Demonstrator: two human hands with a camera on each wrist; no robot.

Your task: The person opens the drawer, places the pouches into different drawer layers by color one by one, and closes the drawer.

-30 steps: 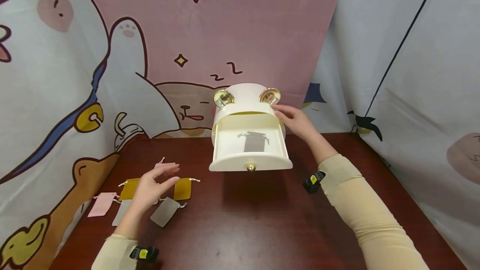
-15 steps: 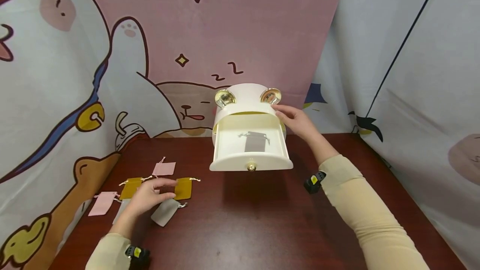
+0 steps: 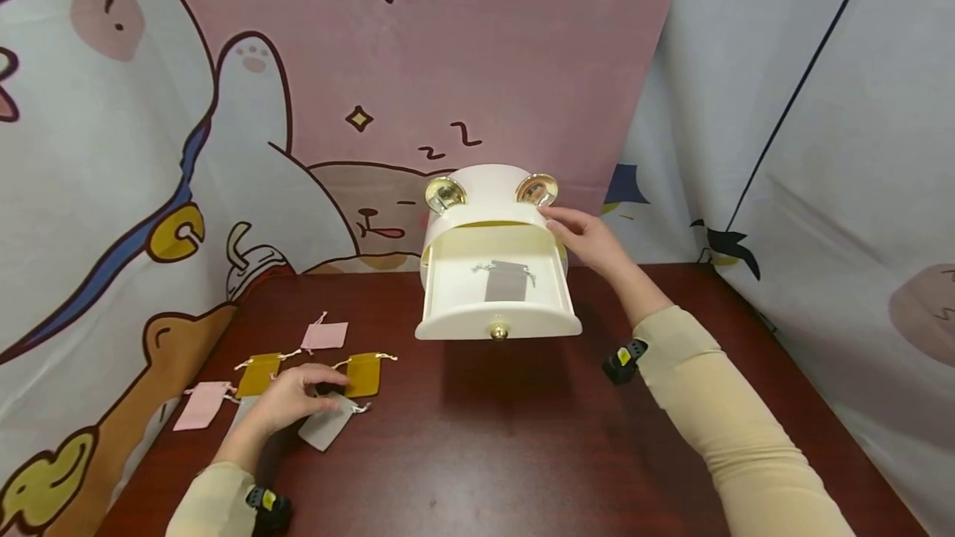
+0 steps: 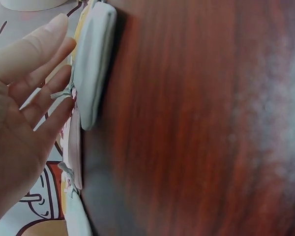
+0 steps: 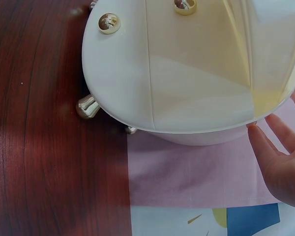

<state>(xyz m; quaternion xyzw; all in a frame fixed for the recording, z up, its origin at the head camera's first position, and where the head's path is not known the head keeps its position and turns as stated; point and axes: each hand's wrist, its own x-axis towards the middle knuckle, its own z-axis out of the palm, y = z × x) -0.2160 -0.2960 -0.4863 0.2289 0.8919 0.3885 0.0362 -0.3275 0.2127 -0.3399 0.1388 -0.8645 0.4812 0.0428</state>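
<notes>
My left hand (image 3: 291,396) hovers low over a grey drawstring pouch (image 3: 324,429) on the table, thumb and fingers spread apart. In the left wrist view its extended fingers reach by the cord of a grey pouch (image 4: 94,64); whether they touch it I cannot tell. My right hand (image 3: 589,240) rests with its fingertips on the right upper edge of a cream storage box (image 3: 492,189) with two round gold ears. The box's upper drawer (image 3: 455,326) is pulled out. Inside lies a grey pouch (image 3: 506,282).
Around the left hand lie pink pouches, one behind (image 3: 324,336) and one far left (image 3: 201,406). Mustard pouches (image 3: 364,375) lie on both sides, and another grey pouch (image 3: 240,414) is partly behind the wrist. A printed cloth (image 3: 477,40) hangs behind the dark wooden table (image 3: 507,454).
My left hand has come down and toward the front grey pouch, uncovering the rear pink pouch. The right hand, the box and its drawer have stayed in place.
</notes>
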